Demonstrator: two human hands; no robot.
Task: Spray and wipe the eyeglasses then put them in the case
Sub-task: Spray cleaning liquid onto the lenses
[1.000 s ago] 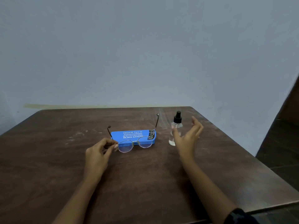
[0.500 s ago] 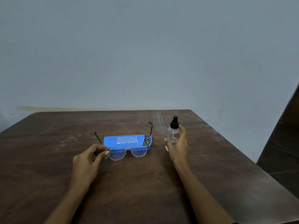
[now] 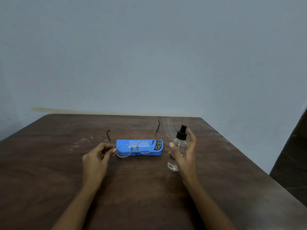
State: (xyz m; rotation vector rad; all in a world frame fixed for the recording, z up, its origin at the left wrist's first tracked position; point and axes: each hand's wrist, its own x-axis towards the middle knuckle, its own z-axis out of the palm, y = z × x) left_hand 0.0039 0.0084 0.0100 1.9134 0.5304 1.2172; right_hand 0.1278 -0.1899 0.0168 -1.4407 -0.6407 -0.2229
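Observation:
Thin metal-rimmed eyeglasses (image 3: 134, 149) hang in the air with their arms unfolded and pointing away from me. My left hand (image 3: 97, 159) pinches them at the left hinge. Behind the lenses a closed blue case (image 3: 156, 152) with white print lies on the table. My right hand (image 3: 184, 155) is wrapped around a clear spray bottle (image 3: 178, 146) with a black pump top, lifted off the table and tilted slightly right.
The dark brown wooden table (image 3: 149, 196) carries faint white scuffs near its far side. Its right edge (image 3: 259, 166) drops to a dark floor. A pale blue wall stands just behind the far edge.
My right hand closed around the spray bottle and raised it from the table. My left hand lifted the eyeglasses a little higher, in front of the case.

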